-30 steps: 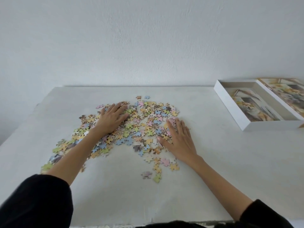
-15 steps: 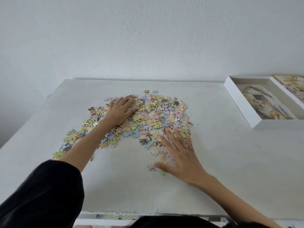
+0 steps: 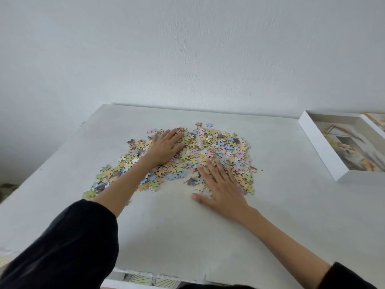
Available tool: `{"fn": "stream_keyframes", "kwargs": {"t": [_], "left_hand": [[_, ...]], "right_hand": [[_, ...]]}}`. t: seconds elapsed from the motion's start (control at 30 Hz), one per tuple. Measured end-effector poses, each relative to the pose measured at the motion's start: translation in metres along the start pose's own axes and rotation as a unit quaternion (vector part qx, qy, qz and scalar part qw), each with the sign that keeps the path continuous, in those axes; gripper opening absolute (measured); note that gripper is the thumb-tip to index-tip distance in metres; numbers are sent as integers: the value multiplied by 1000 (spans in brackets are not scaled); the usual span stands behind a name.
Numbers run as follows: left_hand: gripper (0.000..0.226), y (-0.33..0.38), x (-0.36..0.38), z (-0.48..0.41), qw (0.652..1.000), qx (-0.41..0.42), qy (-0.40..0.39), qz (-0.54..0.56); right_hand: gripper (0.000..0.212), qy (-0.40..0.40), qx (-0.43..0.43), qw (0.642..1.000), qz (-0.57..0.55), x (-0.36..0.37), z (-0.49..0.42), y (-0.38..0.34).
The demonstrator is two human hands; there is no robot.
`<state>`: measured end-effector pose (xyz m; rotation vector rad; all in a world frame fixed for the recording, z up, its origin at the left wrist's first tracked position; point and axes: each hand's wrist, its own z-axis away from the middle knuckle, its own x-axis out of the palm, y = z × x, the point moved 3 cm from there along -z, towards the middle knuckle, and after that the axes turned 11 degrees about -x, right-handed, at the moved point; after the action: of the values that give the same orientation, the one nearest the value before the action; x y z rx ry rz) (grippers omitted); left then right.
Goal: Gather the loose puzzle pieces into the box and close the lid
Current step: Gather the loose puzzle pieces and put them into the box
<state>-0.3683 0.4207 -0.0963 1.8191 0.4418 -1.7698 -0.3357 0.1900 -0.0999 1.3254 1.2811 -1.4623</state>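
Several pastel puzzle pieces (image 3: 224, 146) lie spread in a loose heap on the white table (image 3: 281, 215). My left hand (image 3: 164, 148) rests flat on the heap's far left part, fingers apart. My right hand (image 3: 220, 188) lies flat at the heap's near right edge, fingers spread over some pieces. Neither hand holds anything. The open white box (image 3: 318, 152), with a picture inside, sits at the table's right. Its lid (image 3: 378, 119) shows only as a printed corner at the frame's right edge.
A white wall stands close behind the table's far edge. The table's near edge runs along the bottom of the view, with a patterned surface (image 3: 150, 281) below it. Bare tabletop lies between the heap and the box.
My right hand slid toward me over the stray near pieces, then pushed them up against the heap. The left hand stayed flat on the pile. The camera tilted, shifting the view.
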Motion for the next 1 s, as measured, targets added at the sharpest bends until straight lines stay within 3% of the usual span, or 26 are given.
{"fn": "stream_keyframes", "kwargs": {"t": [0.13, 0.33, 0.53, 0.7, 0.8, 0.9, 1.0], "left_hand": [[52, 1, -1, 2, 1000, 1, -2, 9], [50, 1, -2, 3, 1000, 4, 0, 8], [50, 2, -3, 3, 1000, 2, -2, 15], [49, 3, -7, 4, 1000, 3, 5, 15], [42, 3, -18, 9, 994, 9, 51, 100], [29, -4, -39, 25, 975, 26, 149, 162], [24, -32, -57, 54, 964, -15, 196, 180]], "right_hand": [[94, 0, -13, 1000, -15, 0, -6, 3], [93, 72, 7, 994, -82, -20, -38, 29], [59, 32, 33, 996, -73, -13, -70, 46], [60, 28, 24, 998, -44, -5, -72, 46], [64, 14, 18, 999, -32, -5, -71, 47], [69, 3, 16, 1000, -11, -3, -69, 49], [77, 7, 12, 1000, 4, -3, -69, 51]]}}
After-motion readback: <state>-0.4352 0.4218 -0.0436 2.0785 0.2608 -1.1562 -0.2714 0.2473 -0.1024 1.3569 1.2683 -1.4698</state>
